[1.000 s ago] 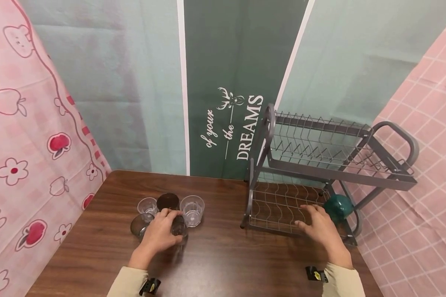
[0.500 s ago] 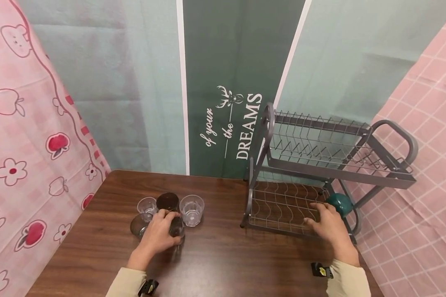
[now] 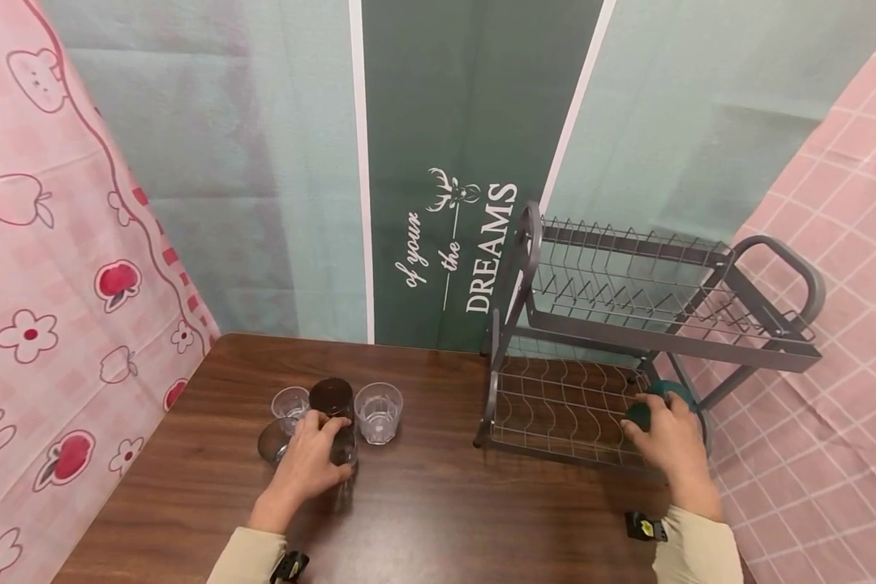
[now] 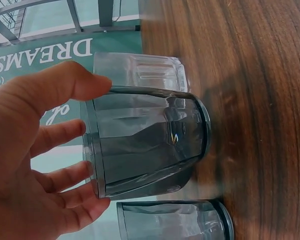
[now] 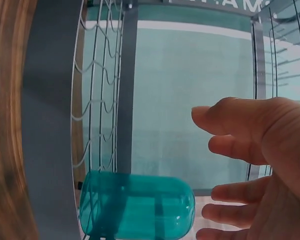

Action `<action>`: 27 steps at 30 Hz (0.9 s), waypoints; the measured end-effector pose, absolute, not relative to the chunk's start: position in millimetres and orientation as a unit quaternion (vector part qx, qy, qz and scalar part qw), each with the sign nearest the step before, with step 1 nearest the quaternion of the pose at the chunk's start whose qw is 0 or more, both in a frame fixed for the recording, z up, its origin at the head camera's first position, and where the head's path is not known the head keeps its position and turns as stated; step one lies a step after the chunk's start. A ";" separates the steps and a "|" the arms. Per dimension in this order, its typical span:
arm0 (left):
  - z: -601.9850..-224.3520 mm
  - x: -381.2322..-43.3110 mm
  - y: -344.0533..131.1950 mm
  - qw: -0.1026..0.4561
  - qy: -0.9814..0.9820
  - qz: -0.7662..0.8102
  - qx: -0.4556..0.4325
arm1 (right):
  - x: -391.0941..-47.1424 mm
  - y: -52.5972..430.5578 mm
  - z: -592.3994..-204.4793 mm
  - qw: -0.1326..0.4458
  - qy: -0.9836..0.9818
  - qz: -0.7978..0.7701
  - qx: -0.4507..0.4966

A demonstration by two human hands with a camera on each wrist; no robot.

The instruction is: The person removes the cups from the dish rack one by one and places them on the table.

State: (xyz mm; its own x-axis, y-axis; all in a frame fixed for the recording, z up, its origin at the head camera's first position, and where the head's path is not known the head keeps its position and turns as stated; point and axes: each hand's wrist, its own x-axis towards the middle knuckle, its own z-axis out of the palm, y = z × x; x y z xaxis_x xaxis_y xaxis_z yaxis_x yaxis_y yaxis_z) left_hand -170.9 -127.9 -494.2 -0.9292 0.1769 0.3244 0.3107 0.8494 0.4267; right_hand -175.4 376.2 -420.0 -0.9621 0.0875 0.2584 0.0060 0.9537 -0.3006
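My left hand (image 3: pixel 308 461) reaches down over a grey-tinted glass tumbler (image 3: pixel 345 446), gripping it at the rim. In the left wrist view, the thumb is at one side of that rim and the fingers at the other. My right hand (image 3: pixel 672 442) is beside a teal cup (image 5: pixel 137 206) on the dish rack's lower tier. In the right wrist view its fingers are loosely spread and apart from the cup, which stands with its rounded end up. The head view has the hand covering part of the cup.
Around the left hand stand a clear glass (image 3: pixel 378 414), a dark brown glass (image 3: pixel 332 395), a smaller clear glass (image 3: pixel 289 403) and another grey glass (image 3: pixel 272 443). The two-tier metal dish rack (image 3: pixel 672 345) stands at the right of the wooden table (image 3: pixel 438 511), its upper tier overhanging the lower.
My right hand has moved right, along the rack's lower tier, to the teal cup and now overlaps it. My left hand stays in place, while the grey tumbler has shifted slightly left.
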 end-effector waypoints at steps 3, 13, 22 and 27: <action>-495.3 -171.2 -128.8 0.142 -0.952 -0.240 -0.129 | -174.1 380.5 -419.7 0.136 -0.979 0.146 -0.041; -498.9 -170.1 -130.8 0.147 -0.956 -0.222 -0.125 | -177.8 395.2 -422.8 0.151 -0.977 0.139 -0.051; -502.1 -172.3 -130.2 0.175 -0.952 -0.213 -0.129 | -185.1 407.3 -429.5 0.151 -0.973 0.155 -0.075; -505.5 -172.1 -130.3 0.176 -0.954 -0.207 -0.124 | -189.5 412.2 -433.8 0.166 -0.969 0.159 -0.087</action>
State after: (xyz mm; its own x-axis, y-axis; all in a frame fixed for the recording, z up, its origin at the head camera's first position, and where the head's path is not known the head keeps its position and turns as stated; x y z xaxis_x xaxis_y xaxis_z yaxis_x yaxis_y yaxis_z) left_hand -172.1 -130.3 -505.5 -0.9071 0.1636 0.3879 0.3097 0.8835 0.3514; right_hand -189.5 412.2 -433.8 -0.9301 0.2212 0.2934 0.1157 0.9342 -0.3376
